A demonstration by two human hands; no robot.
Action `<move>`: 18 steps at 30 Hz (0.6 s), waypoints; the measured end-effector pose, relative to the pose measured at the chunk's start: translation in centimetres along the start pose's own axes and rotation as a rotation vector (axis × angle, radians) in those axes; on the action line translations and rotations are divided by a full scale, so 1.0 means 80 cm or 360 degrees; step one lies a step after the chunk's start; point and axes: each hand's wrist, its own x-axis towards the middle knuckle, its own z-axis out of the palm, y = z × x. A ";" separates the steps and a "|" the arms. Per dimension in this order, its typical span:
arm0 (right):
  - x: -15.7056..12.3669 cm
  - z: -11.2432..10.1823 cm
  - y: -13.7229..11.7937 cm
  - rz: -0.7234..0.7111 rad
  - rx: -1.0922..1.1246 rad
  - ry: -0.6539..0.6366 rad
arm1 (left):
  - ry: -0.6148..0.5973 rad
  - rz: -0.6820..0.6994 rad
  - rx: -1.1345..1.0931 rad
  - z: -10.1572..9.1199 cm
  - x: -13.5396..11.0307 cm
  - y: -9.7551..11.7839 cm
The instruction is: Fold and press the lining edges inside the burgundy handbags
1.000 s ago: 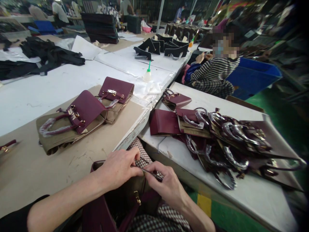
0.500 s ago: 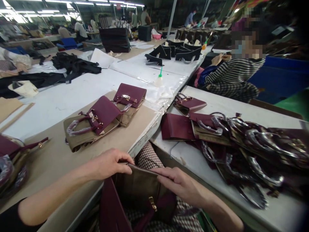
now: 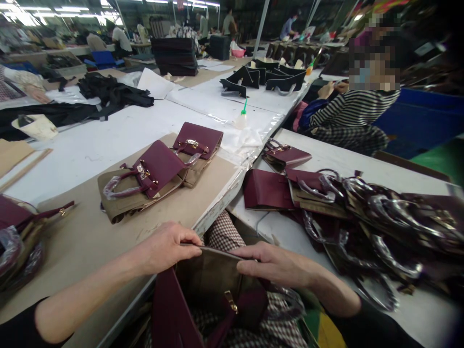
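Observation:
On my lap rests a handbag (image 3: 210, 278) with a burgundy flap, an olive-brown lining and a small gold clasp on a strap. My left hand (image 3: 174, 246) pinches its top edge at the left corner, thumb on the near side. Farther along the same edge, my right hand (image 3: 268, 261) is closed on it, thumb inside and fingers behind. Between the hands the edge runs nearly straight. A wrapped handle (image 3: 290, 304) of the bag shows below my right hand. The bag's lower part is hidden against my checked clothing.
Two burgundy handbags (image 3: 159, 169) lie on brown paper ahead, another (image 3: 18, 237) at far left. A heap of similar bags (image 3: 362, 217) covers the right table. Beyond are a green-tipped glue bottle (image 3: 241, 118), black bag pieces (image 3: 264, 77) and a seated person in stripes (image 3: 355, 111).
My right hand has shifted slightly, its thumb now lying more along the bag's inner edge. The handle below it shows more clearly. The view has moved a little.

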 end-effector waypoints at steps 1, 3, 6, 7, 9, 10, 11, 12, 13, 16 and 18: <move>0.010 -0.002 -0.006 0.0009 -0.0094 -0.0054 | 0.0022 0.0012 -0.0015 0.003 0.001 0.000; 0.036 -0.001 -0.017 -0.0039 -0.0324 -0.0080 | 0.0053 0.0025 -0.0026 0.007 0.003 0.001; 0.075 0.006 -0.025 -0.0167 -0.0658 -0.0025 | 0.0081 -0.0018 -0.0026 0.004 0.000 -0.002; 0.084 0.008 -0.025 -0.0202 -0.0722 -0.0026 | 0.0078 -0.0047 -0.0046 0.000 -0.003 -0.005; 0.093 0.009 -0.023 -0.0255 -0.0758 -0.0040 | 0.0044 -0.0113 -0.0110 -0.011 -0.013 -0.012; 0.094 0.009 -0.021 -0.0271 -0.0741 -0.0044 | 0.0022 -0.0152 -0.0141 -0.017 -0.019 -0.016; 0.094 0.008 -0.020 -0.0278 -0.0717 -0.0041 | 0.0000 -0.0190 -0.0162 -0.022 -0.024 -0.019; 0.092 0.008 -0.019 -0.0276 -0.0691 -0.0038 | -0.0019 -0.0224 -0.0165 -0.026 -0.029 -0.022; 0.091 0.008 -0.018 -0.0269 -0.0668 -0.0040 | -0.0032 -0.0252 -0.0156 -0.029 -0.033 -0.024; 0.088 0.009 -0.022 -0.0284 -0.0621 -0.0023 | -0.0062 -0.0268 -0.0090 -0.032 -0.039 -0.024; 0.092 0.011 -0.026 -0.0327 -0.0585 -0.0012 | -0.0062 -0.0262 -0.0038 -0.032 -0.039 -0.020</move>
